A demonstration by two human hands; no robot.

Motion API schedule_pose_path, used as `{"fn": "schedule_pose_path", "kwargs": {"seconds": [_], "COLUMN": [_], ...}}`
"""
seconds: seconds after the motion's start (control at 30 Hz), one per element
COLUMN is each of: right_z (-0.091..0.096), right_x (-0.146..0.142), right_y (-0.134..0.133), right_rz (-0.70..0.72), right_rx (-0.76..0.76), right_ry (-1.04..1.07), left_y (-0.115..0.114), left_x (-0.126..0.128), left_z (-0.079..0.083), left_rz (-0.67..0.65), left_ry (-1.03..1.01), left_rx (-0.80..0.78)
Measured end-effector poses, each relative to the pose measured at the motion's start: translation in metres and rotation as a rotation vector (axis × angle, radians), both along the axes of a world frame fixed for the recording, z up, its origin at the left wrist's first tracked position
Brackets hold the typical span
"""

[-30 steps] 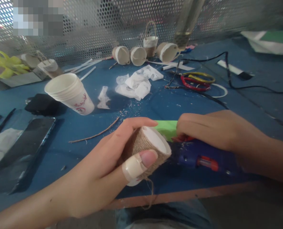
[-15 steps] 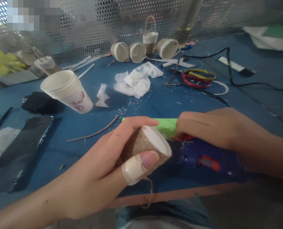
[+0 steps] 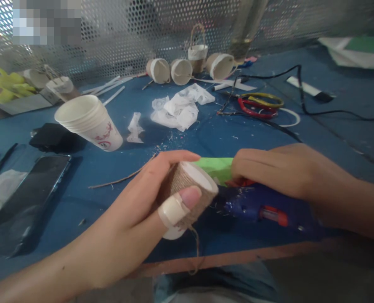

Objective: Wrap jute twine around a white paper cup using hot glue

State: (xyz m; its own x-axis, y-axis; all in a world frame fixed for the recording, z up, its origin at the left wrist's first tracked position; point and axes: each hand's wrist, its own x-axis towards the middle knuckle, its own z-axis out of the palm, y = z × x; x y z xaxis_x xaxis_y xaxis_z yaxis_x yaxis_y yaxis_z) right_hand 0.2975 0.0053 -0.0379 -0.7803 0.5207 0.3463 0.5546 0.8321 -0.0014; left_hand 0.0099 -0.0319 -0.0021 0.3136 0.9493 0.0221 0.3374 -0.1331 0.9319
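Observation:
My left hand [image 3: 136,214] grips a paper cup wrapped in jute twine [image 3: 187,185], held on its side with its white base facing right; a plaster is on the thumb, and a loose twine end [image 3: 195,248] hangs below. My right hand [image 3: 269,168] lies over a blue glue gun [image 3: 256,206] with a red trigger, which rests on the blue table [image 3: 205,134]; its nozzle points at the cup. A green sheet [image 3: 216,167] lies behind the cup, partly under my right hand.
A stack of white paper cups [image 3: 88,122] lies tilted at left, near a black phone [image 3: 25,202]. Crumpled white paper [image 3: 179,109], red and yellow scissors [image 3: 259,103], black cables [image 3: 300,90] and several twine-wrapped cups [image 3: 180,70] sit further back before a perforated metal screen.
My left hand has drawn the wrapped cup slightly left and up, away from the glue gun's nozzle. My right hand stays on the gun.

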Motion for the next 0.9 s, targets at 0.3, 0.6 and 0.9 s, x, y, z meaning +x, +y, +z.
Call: {"fn": "schedule_pose_path", "kwargs": {"seconds": [0.3,0.6,0.9], "right_z": [0.003,0.0,0.003], "right_x": [0.0,-0.001,0.001], "right_y": [0.0,0.001,0.01], "right_rz": [-0.012,-0.125,-0.162], "right_rx": [0.01,-0.06,-0.216], "right_ry": [-0.012,0.083,0.16], "left_y": [0.002,0.009,0.01], "left_x": [0.005,-0.006,-0.006], "left_z": [0.0,-0.007,-0.008], "left_rz": [0.216,0.242,0.315], "left_ry": [-0.194,-0.109,-0.211], "left_rx": [-0.097,-0.07,-0.095]}}
